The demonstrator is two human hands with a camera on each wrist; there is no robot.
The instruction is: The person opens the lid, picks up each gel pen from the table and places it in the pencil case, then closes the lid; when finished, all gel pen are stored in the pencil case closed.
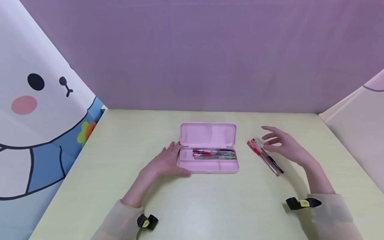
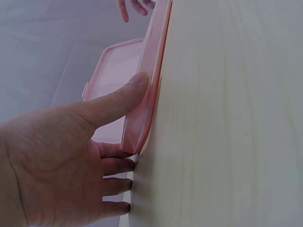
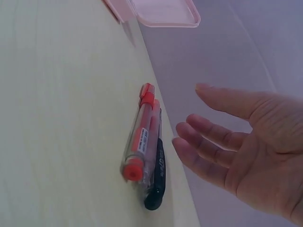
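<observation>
sleeves (image 1: 121, 220) reach in from the near side of the pale table (image 1: 210, 203), a small black camera (image 1: 147, 222) at the left cuff and another black camera (image 1: 303, 203) at the right. the left hand (image 1: 166, 162) lies spread round the left end of the pink pencil case (image 1: 207, 167) – thumb along its near wall, the other fingers fairly straight against its left side. the right hand (image 1: 283, 145) holds nothing; its fingers are loosely bent, with a wide gap between thumb and fingertips, just beside the loose pens (image 1: 265, 158).

those pens, seemingly three, lie close together on the table to the right of the case, slanting from near right to far left. the right wrist view shows a red-capped pen (image 3: 142, 135) on one side and a black pen (image 3: 159, 172) on the other.

for the reach in hand, it seems best to come down on one pen around its middle and pinch it lightly, since tightly packed barrels could roll or drag each other along. the left thumb should press only enough to stop the case sliding.

more pens (image 1: 213, 154) lie crosswise in the far compartment of the case, toward its right. beyond, the lid (image 1: 208, 134) is folded back, and farthest off hangs a purple backdrop (image 1: 210, 56).
</observation>
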